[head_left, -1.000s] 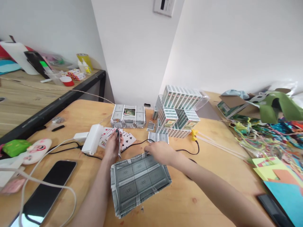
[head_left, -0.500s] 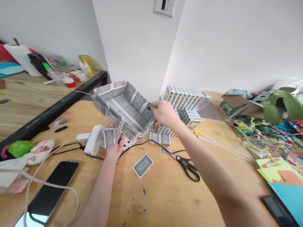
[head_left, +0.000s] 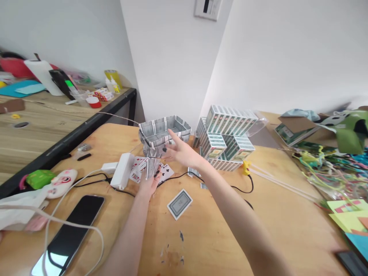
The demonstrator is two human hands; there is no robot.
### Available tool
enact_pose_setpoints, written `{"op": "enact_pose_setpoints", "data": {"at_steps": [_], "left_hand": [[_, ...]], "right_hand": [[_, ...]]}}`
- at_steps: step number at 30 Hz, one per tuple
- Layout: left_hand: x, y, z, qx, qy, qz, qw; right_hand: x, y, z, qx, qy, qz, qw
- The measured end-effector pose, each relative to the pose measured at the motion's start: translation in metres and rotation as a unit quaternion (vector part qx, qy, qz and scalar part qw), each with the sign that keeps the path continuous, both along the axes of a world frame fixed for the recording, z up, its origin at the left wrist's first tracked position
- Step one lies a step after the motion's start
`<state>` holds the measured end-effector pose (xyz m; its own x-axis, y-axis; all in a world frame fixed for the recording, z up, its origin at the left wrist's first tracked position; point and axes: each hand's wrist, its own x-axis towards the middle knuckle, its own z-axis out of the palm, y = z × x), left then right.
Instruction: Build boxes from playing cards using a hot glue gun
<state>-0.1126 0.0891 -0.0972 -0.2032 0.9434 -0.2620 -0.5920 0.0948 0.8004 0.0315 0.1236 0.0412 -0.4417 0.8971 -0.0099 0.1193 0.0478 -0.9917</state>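
Note:
My left hand [head_left: 150, 183] is closed round a folded grey-backed playing card [head_left: 151, 168], close to the white power strip. Several face-up playing cards [head_left: 166, 172] lie beneath and beside it. With its fingers spread and nothing held, my right hand [head_left: 184, 154] hovers just in front of an open basket made of folded cards [head_left: 158, 147], which rests on the table by the wall. It cannot be told whether the fingertips touch it. A single card [head_left: 179, 204] lies back up, nearer to me.
Stacked card boxes [head_left: 230, 120] stand right of the basket. A white power strip [head_left: 122, 171] with cables and a phone [head_left: 70, 234] lie on the left. Coloured strings [head_left: 322, 170] and paper sheets [head_left: 345, 214] cover the right side. The scissors are hidden behind my right arm.
The card basket, earlier lifted and tilted in my right hand, now sits on the table by the wall. My right hand has let go of it. The left hand has raised the folded card.

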Motion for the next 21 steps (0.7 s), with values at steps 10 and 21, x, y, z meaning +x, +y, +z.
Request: {"op": "enact_pose_setpoints", "data": {"at_steps": [10, 21], "left_hand": [[0.019, -0.004, 0.004, 0.012, 0.192, 0.0, 0.981], [0.022, -0.014, 0.013, 0.037, 0.209, -0.23, 0.95]], "right_hand": [[0.04, -0.092, -0.063, -0.057, 0.017, -0.051, 0.997], [0.057, -0.114, -0.122, -0.05, 0.056, -0.211, 0.975]]}}
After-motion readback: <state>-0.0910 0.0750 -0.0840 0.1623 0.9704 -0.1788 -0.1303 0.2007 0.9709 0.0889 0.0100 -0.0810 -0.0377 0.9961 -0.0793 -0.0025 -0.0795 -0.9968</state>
